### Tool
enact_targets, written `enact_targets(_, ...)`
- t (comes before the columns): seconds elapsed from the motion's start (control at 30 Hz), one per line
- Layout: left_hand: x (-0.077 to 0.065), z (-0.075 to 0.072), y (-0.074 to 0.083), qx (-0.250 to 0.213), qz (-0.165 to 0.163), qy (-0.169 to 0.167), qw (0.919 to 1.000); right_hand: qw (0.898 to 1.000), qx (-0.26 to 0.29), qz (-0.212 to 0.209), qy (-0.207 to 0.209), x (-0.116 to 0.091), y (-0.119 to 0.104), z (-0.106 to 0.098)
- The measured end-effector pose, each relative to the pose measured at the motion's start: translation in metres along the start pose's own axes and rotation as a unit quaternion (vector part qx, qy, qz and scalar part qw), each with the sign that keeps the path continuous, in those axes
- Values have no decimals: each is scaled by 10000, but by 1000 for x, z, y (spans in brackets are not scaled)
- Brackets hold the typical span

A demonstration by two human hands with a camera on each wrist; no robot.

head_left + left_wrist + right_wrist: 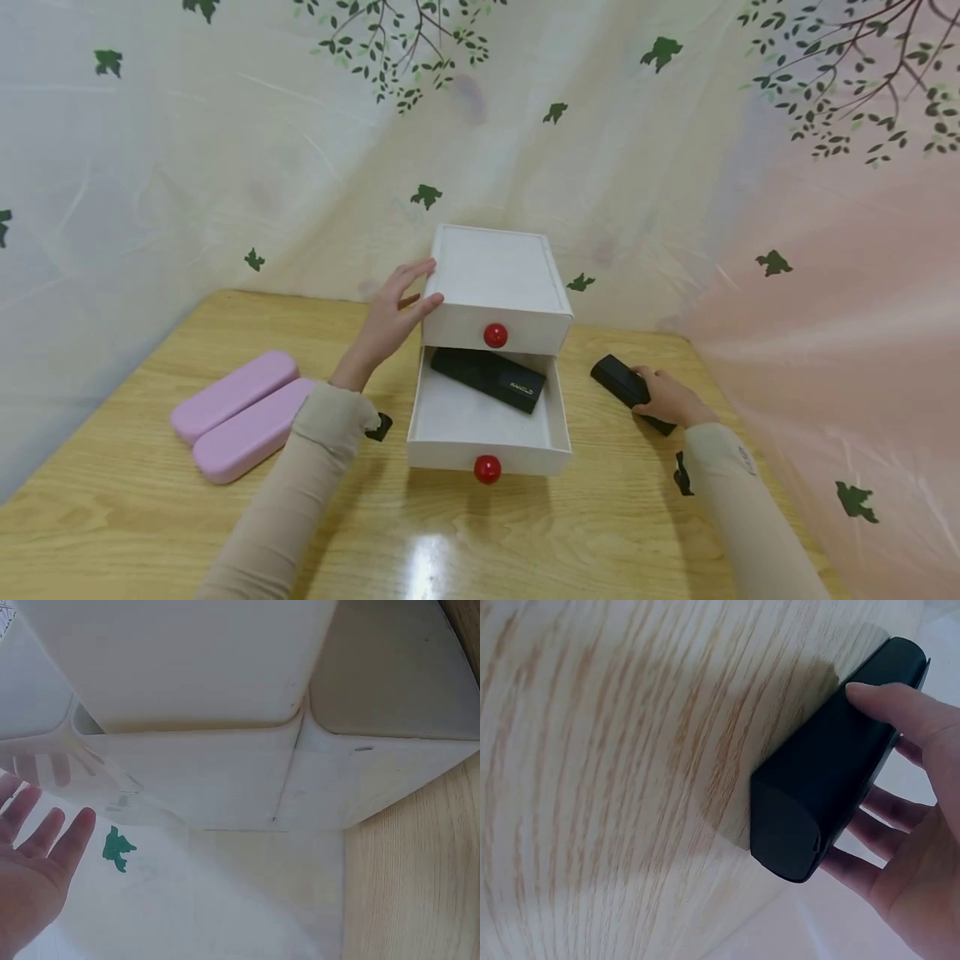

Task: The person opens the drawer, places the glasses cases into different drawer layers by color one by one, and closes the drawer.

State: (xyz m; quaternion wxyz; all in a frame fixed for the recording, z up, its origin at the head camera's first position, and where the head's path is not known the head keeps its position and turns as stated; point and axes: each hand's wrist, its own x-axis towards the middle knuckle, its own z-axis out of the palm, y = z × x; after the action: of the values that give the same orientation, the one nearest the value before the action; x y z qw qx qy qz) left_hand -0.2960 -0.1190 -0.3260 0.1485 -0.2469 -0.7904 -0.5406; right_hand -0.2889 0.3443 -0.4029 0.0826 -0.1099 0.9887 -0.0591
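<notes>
A white two-drawer box [498, 267] stands mid-table with its lower drawer [480, 425] pulled out. Inside that drawer, a black glasses case [487, 377] with pale lettering lies aslant. My left hand [397, 312] is at the box's upper left side, fingers spread and fairly straight; in the left wrist view the fingers [71, 840] show beside the white plastic. To the right of the box, my right hand [670, 398] grips a second black glasses case [825, 757] on the wooden table. The thumb lies across one long side, with fingers round the other.
Two lilac glasses cases [236, 396] lie side by side on the table [487, 550] at the left. Red round knobs [487, 469] stick out from the drawer fronts. A leaf-patterned curtain [337, 183] hangs behind the table and along its sides.
</notes>
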Motion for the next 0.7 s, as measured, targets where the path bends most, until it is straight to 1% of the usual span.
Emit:
enact_targets(0.23, 5, -3, 0, 131, -121, -305, 9994, 9996, 255, 19, -117, 1, -2, 3)
enact_targets(0.37, 8, -4, -2, 111, -204, -478, 9986, 9994, 324, 30, -133, 0, -3, 3)
enact_targets(0.57, 9, -3, -2, 82, -244, -641, 9976, 9995, 299, -28, 4, -2, -3, 5)
enact_targets(0.7, 10, -2, -2, -55, -208, -686, 9974, 9998, 183, -72, 99, -4, -1, 6)
